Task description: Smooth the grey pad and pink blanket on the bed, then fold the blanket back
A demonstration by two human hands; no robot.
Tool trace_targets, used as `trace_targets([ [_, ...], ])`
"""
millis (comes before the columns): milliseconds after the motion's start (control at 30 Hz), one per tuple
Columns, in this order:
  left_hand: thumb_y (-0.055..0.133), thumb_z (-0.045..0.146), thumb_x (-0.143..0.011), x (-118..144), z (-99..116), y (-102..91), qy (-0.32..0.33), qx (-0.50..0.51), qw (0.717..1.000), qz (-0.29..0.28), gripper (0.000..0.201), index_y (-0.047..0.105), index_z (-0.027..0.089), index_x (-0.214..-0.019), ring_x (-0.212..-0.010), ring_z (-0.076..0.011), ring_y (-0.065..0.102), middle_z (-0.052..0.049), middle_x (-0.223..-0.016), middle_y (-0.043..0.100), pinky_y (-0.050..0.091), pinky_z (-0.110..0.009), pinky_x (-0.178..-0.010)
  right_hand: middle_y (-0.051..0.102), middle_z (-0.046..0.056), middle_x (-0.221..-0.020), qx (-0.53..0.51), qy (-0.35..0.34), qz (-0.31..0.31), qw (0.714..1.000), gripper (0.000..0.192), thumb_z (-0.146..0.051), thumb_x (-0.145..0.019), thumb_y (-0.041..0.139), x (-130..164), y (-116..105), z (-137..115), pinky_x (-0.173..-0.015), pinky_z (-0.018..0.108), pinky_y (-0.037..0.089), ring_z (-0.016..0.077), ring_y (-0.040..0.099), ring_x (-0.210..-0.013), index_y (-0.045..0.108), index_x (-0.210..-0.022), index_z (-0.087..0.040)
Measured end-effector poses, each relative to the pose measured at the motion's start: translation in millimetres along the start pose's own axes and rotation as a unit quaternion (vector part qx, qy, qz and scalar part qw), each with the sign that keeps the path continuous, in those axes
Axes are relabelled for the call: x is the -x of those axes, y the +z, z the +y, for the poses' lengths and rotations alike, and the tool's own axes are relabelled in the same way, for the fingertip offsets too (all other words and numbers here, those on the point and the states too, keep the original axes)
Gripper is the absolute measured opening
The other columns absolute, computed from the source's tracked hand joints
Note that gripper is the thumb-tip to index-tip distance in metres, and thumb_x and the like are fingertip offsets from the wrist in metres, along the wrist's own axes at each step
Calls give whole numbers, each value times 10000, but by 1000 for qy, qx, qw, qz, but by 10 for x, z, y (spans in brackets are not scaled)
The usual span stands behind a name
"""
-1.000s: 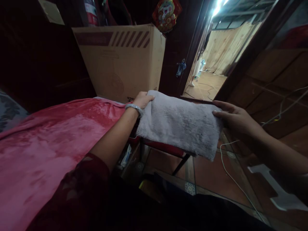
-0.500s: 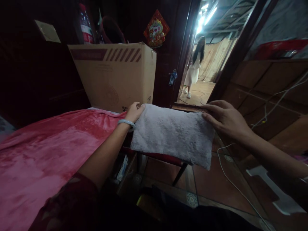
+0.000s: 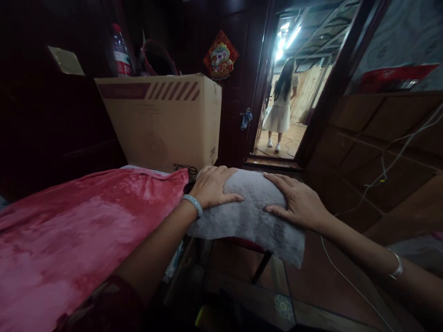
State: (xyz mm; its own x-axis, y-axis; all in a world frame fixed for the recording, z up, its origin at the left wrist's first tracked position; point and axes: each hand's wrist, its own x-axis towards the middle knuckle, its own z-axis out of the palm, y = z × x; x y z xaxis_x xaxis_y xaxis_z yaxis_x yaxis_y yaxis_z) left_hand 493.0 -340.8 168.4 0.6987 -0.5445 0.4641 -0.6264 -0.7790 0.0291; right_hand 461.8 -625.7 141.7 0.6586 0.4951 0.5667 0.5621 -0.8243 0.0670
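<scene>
The cloth [image 3: 254,219] is laid over the seat [image 3: 247,244], edge left overhanging, touched by spread, non-gripping left hand [image 3: 212,188] and right hand [image 3: 302,203].

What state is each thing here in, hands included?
Left hand, open, resting on the grey cloth
Right hand, open, resting on the same cloth
Grey cloth, laid out, near edge hanging
Pink blanket, spread, wrinkled
Cardboard box, standing, lettering apparently upside down
Bottle, upright, capped
Ceiling light, lit
</scene>
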Motion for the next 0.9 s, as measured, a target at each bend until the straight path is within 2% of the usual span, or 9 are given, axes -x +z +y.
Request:
trace_targets([
  [133,618,787,-752,-15,-12,-21,4,-3,1000,-15,874,519,216,-1406,-1179,-313,589,-105,-1296,639,404,-461,-1041,579,147,-1380,0,1,25,1000,796,-727,-895,468,2,49,-21,-873,492,520,359,612,-1123,385,-1534,-260],
  [267,634,753,-766,-9,0,-82,-4,6,999,-33,878,473,219,-1445,-1248,-312,555,-118,-1384,592,379,-484,-1088,575,157,-1389,-22,-4,11,1000,815,-753,-891,455,-14,27,-15,-896,496,514,357,612,-1133,411,-1519,-235],
  [400,648,754,-752,78,47,-164,-4,-18,1000,-14,975,376,214,-1517,-1433,-349,371,-156,-1558,421,185,-599,-1200,563,157,-1419,-33,-11,-8,999,853,-788,-882,434,-78,-110,-49,-980,534,462,360,578,-1199,416,-1517,-219],
  [500,654,764,-738,145,127,-220,25,-43,999,12,1007,364,209,-1526,-1459,-355,321,-159,-1570,399,113,-621,-1216,572,150,-1420,-22,-30,4,999,861,-792,-871,458,-191,-222,-120,-1051,577,387,371,545,-1246,413,-1524,-233],
  [600,689,764,-703,152,188,-206,23,-47,999,5,1038,383,194,-1515,-1399,-364,397,-165,-1511,463,196,-610,-1198,561,152,-1433,-42,-40,-8,998,878,-784,-863,491,-302,-234,-164,-1042,547,405,366,543,-1257,385,-1545,-241],
  [733,765,731,-646,126,158,-83,-4,-31,1000,4,998,475,209,-1445,-1273,-345,503,-141,-1397,553,363,-528,-1115,595,164,-1371,-67,-7,-72,995,892,-787,-844,517,-346,-106,-140,-904,468,502,348,630,-1126,390,-1544,-249],
  [833,778,722,-634,120,107,-21,0,-22,999,29,975,494,240,-1433,-1251,-345,509,-130,-1380,559,369,-532,-1103,605,172,-1338,-67,-2,-67,996,856,-757,-863,516,-330,-53,-127,-895,464,506,343,635,-1110,406,-1533,-237],
  [900,774,715,-644,115,95,-24,5,-13,1000,25,979,484,234,-1446,-1271,-347,500,-135,-1399,547,361,-536,-1113,604,174,-1335,-68,-5,-65,996,853,-762,-864,511,-324,-67,-142,-904,467,504,340,629,-1123,419,-1523,-228],
])
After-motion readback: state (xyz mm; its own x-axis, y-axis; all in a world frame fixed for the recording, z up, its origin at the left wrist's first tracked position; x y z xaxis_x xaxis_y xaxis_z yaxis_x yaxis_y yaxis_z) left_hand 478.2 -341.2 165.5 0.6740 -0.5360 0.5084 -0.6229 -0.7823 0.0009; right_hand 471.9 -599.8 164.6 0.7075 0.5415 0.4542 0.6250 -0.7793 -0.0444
